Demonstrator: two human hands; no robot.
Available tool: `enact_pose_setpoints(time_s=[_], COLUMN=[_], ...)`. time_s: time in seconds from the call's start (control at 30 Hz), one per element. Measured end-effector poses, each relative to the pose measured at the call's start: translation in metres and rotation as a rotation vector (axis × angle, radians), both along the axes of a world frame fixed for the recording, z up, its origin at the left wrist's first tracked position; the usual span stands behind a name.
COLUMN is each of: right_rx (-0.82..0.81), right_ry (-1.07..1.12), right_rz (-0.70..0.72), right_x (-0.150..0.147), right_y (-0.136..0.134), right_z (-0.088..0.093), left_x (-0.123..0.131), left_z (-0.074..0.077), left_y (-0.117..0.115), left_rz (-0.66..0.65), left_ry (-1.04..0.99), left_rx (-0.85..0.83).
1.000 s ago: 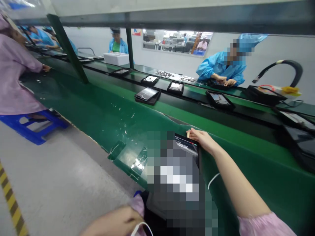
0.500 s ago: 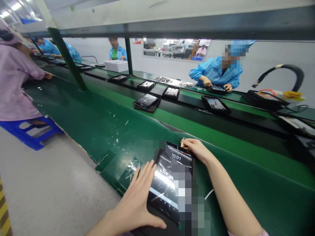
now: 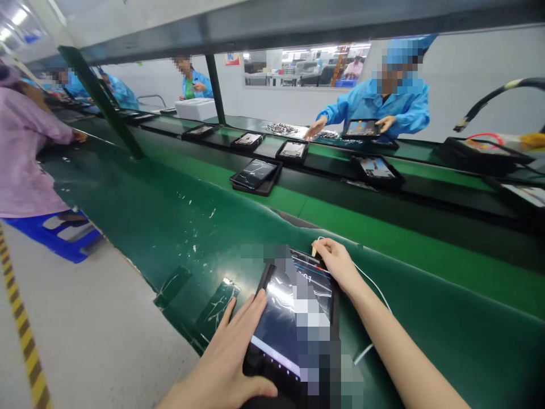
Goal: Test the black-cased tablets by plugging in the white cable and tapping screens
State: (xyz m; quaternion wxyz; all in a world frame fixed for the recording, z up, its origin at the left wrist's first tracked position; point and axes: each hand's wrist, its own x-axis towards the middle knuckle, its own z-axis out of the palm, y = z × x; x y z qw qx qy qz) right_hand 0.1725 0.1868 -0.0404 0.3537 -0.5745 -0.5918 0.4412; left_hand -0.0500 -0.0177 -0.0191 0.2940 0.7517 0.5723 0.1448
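Note:
A tablet [image 3: 272,318] with a lit screen and a wrinkled clear film lies in a black tray [image 3: 336,307] on the green bench. My left hand [image 3: 230,346] rests along the tablet's left side, fingers stretched out and thumb near its lower edge. At the far edge, my right hand [image 3: 336,261] pinches a small cream-coloured plug [image 3: 314,249], whose white cable [image 3: 374,287] runs behind the wrist. Whether the plug touches the tablet cannot be made out. Part of the screen is blurred out.
Beyond the bench, a green conveyor [image 3: 323,213] carries black trays with tablets, one a dark-screened tablet [image 3: 254,173]. A co-worker in blue [image 3: 383,108] holds an opened tablet [image 3: 361,129] across the line. A green post [image 3: 100,102] stands left. Another person [image 3: 29,142] sits there.
The view has shifted slightly. My right hand still pinches the plug, and more of the white cable shows. The clock on the screen sits lower. The co-worker opposite has raised a tablet and stretched out one hand.

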Motion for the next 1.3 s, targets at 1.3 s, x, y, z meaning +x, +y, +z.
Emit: enact_pose_setpoints(time_s=[1.3], right_rx=[-0.186], right_ry=[0.582], right_rz=[-0.103], right_x=[-0.007], right_y=[-0.002], right_z=[0.016], left_x=[-0.001], left_z=[-0.001], left_y=[0.001], left_rz=[-0.008], left_ry=[0.057], left_rx=[0.061])
